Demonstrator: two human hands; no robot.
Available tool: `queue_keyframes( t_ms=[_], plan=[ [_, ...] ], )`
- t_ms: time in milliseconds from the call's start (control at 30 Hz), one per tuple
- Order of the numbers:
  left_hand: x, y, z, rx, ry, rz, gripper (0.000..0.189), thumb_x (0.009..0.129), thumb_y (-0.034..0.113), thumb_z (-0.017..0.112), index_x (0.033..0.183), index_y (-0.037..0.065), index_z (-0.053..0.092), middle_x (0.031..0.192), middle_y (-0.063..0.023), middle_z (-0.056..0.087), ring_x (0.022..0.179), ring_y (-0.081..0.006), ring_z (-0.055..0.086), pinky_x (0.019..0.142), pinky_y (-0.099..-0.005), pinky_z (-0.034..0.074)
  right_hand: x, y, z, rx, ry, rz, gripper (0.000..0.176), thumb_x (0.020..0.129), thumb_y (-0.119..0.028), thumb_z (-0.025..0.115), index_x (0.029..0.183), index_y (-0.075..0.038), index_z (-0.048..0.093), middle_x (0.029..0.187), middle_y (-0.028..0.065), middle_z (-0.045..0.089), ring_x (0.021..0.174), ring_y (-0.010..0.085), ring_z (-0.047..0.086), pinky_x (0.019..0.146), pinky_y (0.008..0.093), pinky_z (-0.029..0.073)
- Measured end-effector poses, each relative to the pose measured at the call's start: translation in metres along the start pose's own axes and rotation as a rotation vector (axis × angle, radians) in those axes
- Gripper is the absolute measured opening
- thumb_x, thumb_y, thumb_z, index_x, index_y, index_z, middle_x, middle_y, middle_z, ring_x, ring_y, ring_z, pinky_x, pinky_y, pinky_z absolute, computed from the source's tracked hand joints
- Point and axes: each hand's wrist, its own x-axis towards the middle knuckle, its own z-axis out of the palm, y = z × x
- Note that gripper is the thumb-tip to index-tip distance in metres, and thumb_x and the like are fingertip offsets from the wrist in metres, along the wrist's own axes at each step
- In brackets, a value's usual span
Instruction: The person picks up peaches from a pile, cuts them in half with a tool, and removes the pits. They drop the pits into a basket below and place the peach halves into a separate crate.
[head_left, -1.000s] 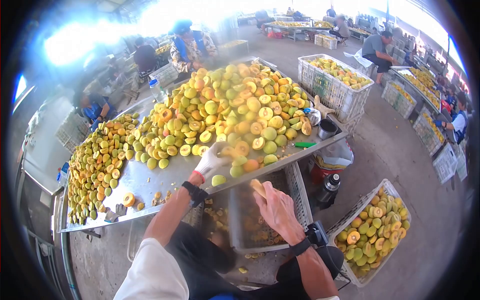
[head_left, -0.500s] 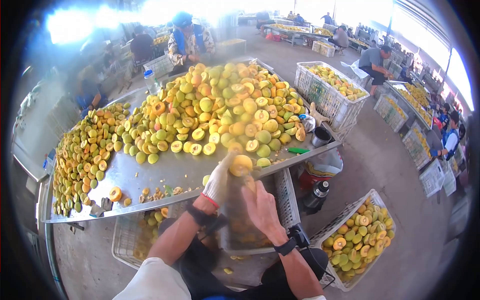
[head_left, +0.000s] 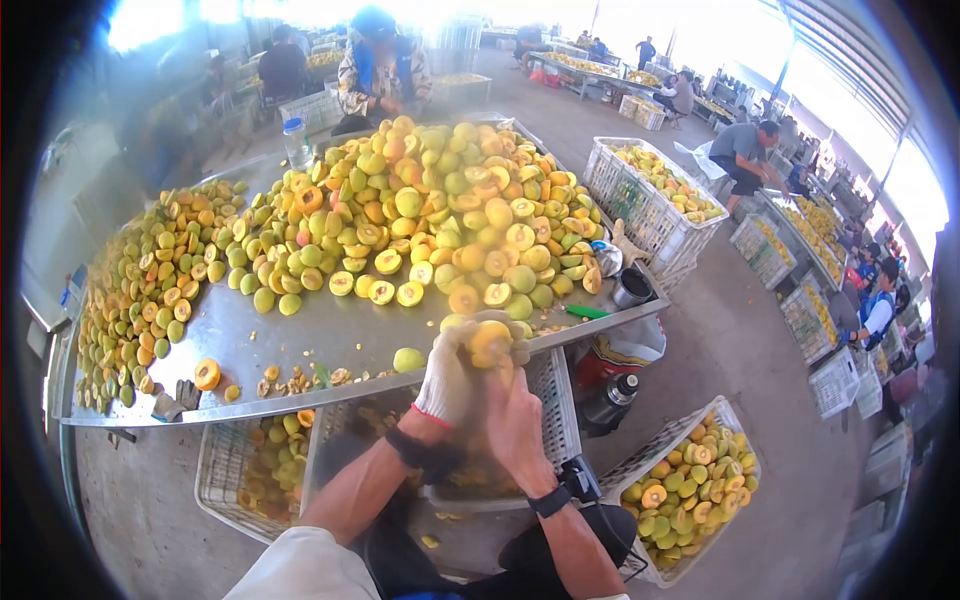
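Note:
My left hand [head_left: 445,380], in a white knit glove, is wrapped round a halved yellow peach [head_left: 490,343] at the table's front edge. Bare and closed, my right hand [head_left: 515,425] presses its fingertips against the underside of that peach. Whatever its fingers pinch is hidden and blurred. Just beyond both hands, a large heap of peaches [head_left: 400,230], many cut in half with pits showing, covers the metal table [head_left: 265,340]. A single green peach [head_left: 408,360] lies left of my glove. Below my hands stands a plastic crate [head_left: 560,405].
A green-handled tool [head_left: 587,312] and a metal cup [head_left: 632,288] lie at the table's right corner. A thermos [head_left: 610,400] stands on the floor. Crates of peaches stand at lower right [head_left: 662,440], lower left [head_left: 225,505] and far right [head_left: 640,205]. A co-worker [head_left: 380,75] sits opposite.
The view has shifted, so the table appears lower and further left. My left hand still holds the peach, and my right hand has closed in on its underside.

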Motion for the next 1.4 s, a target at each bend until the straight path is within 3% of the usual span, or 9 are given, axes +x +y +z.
queue_keyframes(
  t_ms=[300, 500, 867, 933, 1000, 1133, 1233, 1333, 1400],
  plan=[
    [-0.002, -0.004, 0.007, 0.198, 0.156, 0.153, 0.044, 0.111, 0.046, 0.047, 0.113, 0.005, 0.065, 0.099, -0.0037, 0.068, 0.087, -0.0128, 0.063, 0.079, -0.0296, 0.053, 0.002, 0.012, 0.012, -0.103, 0.003, -0.113, 0.03, 0.105, -0.027, 0.059, 0.104, 0.003, 0.052, 0.074, 0.0338, 0.063, 0.076, 0.0561, 0.063, 0.061, 0.0601, 0.047],
    [0.018, -0.029, -0.014, 0.335, 0.213, 0.314, 0.045, 0.111, 0.046, 0.046, 0.113, 0.005, 0.066, 0.101, -0.0046, 0.069, 0.09, -0.0133, 0.064, 0.08, -0.0282, 0.054, 0.003, 0.005, 0.014, -0.089, -0.005, 0.025, 0.034, 0.104, -0.025, 0.058, 0.125, 0.002, 0.053, 0.084, 0.0348, 0.065, 0.078, 0.0545, 0.065, 0.064, 0.0603, 0.05],
    [0.021, -0.047, -0.003, 0.301, 0.253, 0.326, 0.048, 0.11, 0.05, 0.048, 0.118, 0.006, 0.064, 0.096, -0.005, 0.066, 0.082, -0.0139, 0.063, 0.071, -0.0257, 0.053, 0.002, 0.014, 0.008, 0.337, -0.076, 0.142, 0.04, 0.107, -0.025, 0.054, 0.128, 0.008, 0.046, 0.083, 0.0369, 0.064, 0.083, 0.0541, 0.067, 0.063, 0.0549, 0.054],
    [0.029, -0.052, -0.015, 0.325, 0.247, 0.381, 0.046, 0.11, 0.049, 0.048, 0.116, 0.006, 0.063, 0.095, -0.0048, 0.065, 0.082, -0.0145, 0.063, 0.07, -0.0266, 0.053, 0.004, 0.03, 0.025, 0.479, -0.079, 0.134, 0.04, 0.11, -0.028, 0.05, 0.136, 0.003, 0.049, 0.098, 0.0214, 0.066, 0.089, 0.0325, 0.065, 0.071, 0.0417, 0.053],
    [0.028, -0.053, -0.001, 0.306, 0.247, 0.367, 0.046, 0.109, 0.05, 0.049, 0.117, 0.006, 0.062, 0.098, -0.0056, 0.064, 0.083, -0.0163, 0.063, 0.072, -0.0278, 0.055, 0.009, 0.079, 0.079, 0.959, -0.077, 0.209, 0.042, 0.114, -0.031, 0.046, 0.143, -0.003, 0.053, 0.112, 0.0058, 0.068, 0.096, 0.0109, 0.064, 0.08, 0.0284, 0.052],
    [0.023, -0.051, 0.004, 0.313, 0.215, 0.361, 0.048, 0.107, 0.051, 0.051, 0.12, 0.006, 0.06, 0.103, -0.0074, 0.063, 0.084, -0.0186, 0.065, 0.075, -0.0297, 0.058, 0.01, 0.058, 0.067, 0.857, -0.07, 0.136, 0.031, 0.11, -0.022, 0.052, 0.134, -0.003, 0.056, 0.101, 0.0147, 0.065, 0.092, 0.0262, 0.061, 0.075, 0.0346, 0.051],
    [0.025, -0.05, -0.003, 0.307, 0.212, 0.351, 0.05, 0.107, 0.052, 0.052, 0.122, 0.005, 0.059, 0.105, -0.0087, 0.064, 0.086, -0.0198, 0.066, 0.075, -0.031, 0.059, 0.01, 0.054, 0.055, 0.628, -0.067, 0.061, 0.041, 0.111, -0.024, 0.05, 0.148, -0.006, 0.05, 0.094, 0.0142, 0.069, 0.083, 0.0245, 0.068, 0.071, 0.0343, 0.052],
    [0.027, -0.045, -0.006, 0.26, 0.163, 0.318, 0.052, 0.107, 0.052, 0.052, 0.126, 0.004, 0.056, 0.107, -0.0088, 0.064, 0.088, -0.021, 0.066, 0.076, -0.0325, 0.06, -0.002, 0.025, 0.021, 0.404, 0.022, -0.033, 0.043, 0.108, -0.018, 0.053, 0.146, -0.001, 0.041, 0.083, 0.0344, 0.061, 0.08, 0.0548, 0.062, 0.062, 0.0516, 0.05],
    [0.034, -0.045, -0.017, 0.234, 0.138, 0.319, 0.051, 0.107, 0.051, 0.052, 0.125, 0.004, 0.057, 0.106, -0.0087, 0.064, 0.087, -0.0204, 0.066, 0.077, -0.0322, 0.06, -0.003, 0.022, 0.024, 0.43, 0.049, -0.012, 0.043, 0.107, -0.018, 0.054, 0.145, 0.0, 0.042, 0.084, 0.0343, 0.062, 0.08, 0.054, 0.062, 0.062, 0.0512, 0.05]
  ],
)
